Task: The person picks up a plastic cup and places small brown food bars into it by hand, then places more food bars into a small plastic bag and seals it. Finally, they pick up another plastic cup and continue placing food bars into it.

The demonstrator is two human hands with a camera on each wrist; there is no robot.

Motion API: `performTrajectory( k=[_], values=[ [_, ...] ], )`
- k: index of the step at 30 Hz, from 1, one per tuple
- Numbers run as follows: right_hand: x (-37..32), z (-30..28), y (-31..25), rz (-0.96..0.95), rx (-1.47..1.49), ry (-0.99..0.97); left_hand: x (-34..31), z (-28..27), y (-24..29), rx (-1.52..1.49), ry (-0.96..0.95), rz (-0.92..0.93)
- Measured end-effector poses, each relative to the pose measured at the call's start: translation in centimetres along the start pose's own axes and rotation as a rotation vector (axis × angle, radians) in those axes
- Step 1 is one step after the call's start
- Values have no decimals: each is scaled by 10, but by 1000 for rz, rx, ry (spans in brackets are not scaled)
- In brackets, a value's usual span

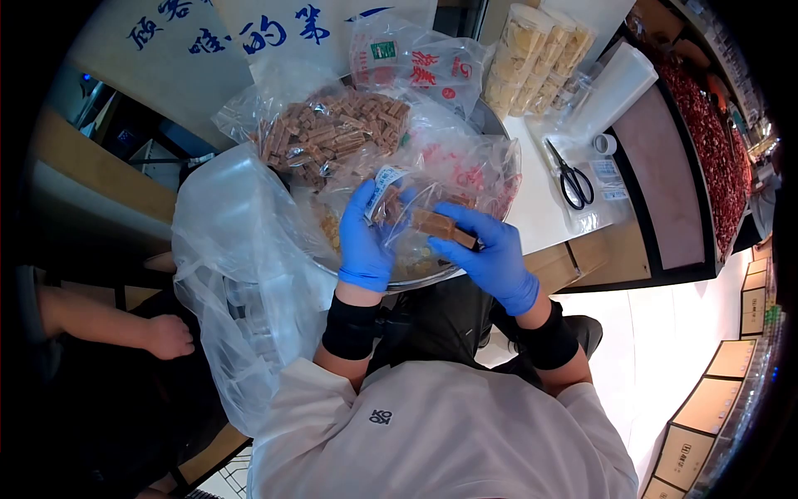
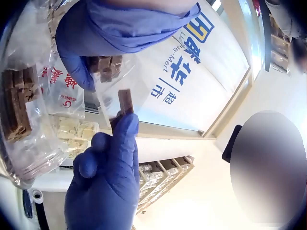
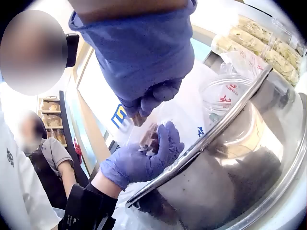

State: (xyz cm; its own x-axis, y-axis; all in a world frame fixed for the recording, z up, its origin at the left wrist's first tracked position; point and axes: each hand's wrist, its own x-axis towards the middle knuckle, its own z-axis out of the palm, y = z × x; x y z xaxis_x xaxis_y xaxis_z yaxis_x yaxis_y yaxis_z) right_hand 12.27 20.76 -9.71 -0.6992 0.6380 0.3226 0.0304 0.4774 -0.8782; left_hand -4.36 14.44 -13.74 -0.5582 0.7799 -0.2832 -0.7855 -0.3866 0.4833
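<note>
In the head view, my blue-gloved left hand (image 1: pixel 366 243) grips a small clear plastic bag with a blue-and-white label (image 1: pixel 386 188). Brown bars (image 2: pixel 106 68) show inside that bag in the left wrist view. My right hand (image 1: pixel 497 256), gloved alike, pinches brown bars (image 1: pixel 435 224) between thumb and fingers beside the bag's mouth. Both hands are over the near side of a large metal bowl (image 3: pixel 192 148). Within the bowl, a big clear bag (image 1: pixel 249 112) holds a heap of the same brown bars (image 1: pixel 332 133).
Right of the bowl, black scissors (image 1: pixel 573 179), a tape roll (image 1: pixel 604 145) and plastic bags lie on the white table (image 1: pixel 540 224). Tall clear containers (image 1: pixel 519 58) stand behind them. Clear plastic sheeting (image 1: pixel 233 216) hangs at the left, near another person's arm (image 1: pixel 108 320).
</note>
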Motion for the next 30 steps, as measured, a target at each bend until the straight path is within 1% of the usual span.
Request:
performTrajectory(
  k=[1, 3, 5, 7, 8, 9, 11, 12, 13, 15, 16, 18, 22, 24, 25, 27, 28, 30],
  values=[
    [-1, -5, -2, 1, 0, -3, 1, -3, 1, -2, 3, 1],
    [-3, -17, -3, 77, 38, 50, 2, -6, 3, -45, -16, -27],
    [-5, -30, 6, 57, 49, 78, 1, -2, 7, -76, -1, -26],
    [-7, -47, 1, 351, 133, 119, 2, -3, 9, -108, 14, -29],
    [-10, -56, 3, 351, 40, 79, 5, -6, 11, -120, -4, -24],
    [-13, -63, 7, 352, 38, 76, 8, -9, 11, -132, -22, -19],
    [-20, -70, 17, 236, -256, -74, 10, -13, 11, -125, -28, 7],
    [-22, -66, 23, 251, -164, -47, 11, -14, 11, -114, -35, 32],
    [-23, -66, 24, 255, -164, -44, 11, -13, 11, -112, -35, 28],
    [-22, -64, 23, 458, 34, 28, 11, -14, 11, -122, -24, 27],
    [-22, -63, 24, 459, 35, 28, 12, -14, 11, -121, -24, 27],
    [-21, -60, 28, 472, 239, 137, 12, -16, 11, -105, -16, 22],
    [-20, -63, 34, 484, 259, 171, 13, -17, 11, -104, -13, 39],
    [-20, -69, 35, 563, 230, 154, 11, -15, 12, -112, 14, 16],
    [-20, -69, 35, 563, 229, 154, 11, -16, 12, -113, 14, 16],
    [-19, -65, 33, 499, 222, 148, 11, -17, 12, -172, -18, -15],
    [-20, -62, 36, 499, 219, 149, 11, -17, 11, -175, -19, -17],
    [-21, -52, 48, 404, 167, 69, 11, -17, 11, -158, -57, 5]
  ],
)
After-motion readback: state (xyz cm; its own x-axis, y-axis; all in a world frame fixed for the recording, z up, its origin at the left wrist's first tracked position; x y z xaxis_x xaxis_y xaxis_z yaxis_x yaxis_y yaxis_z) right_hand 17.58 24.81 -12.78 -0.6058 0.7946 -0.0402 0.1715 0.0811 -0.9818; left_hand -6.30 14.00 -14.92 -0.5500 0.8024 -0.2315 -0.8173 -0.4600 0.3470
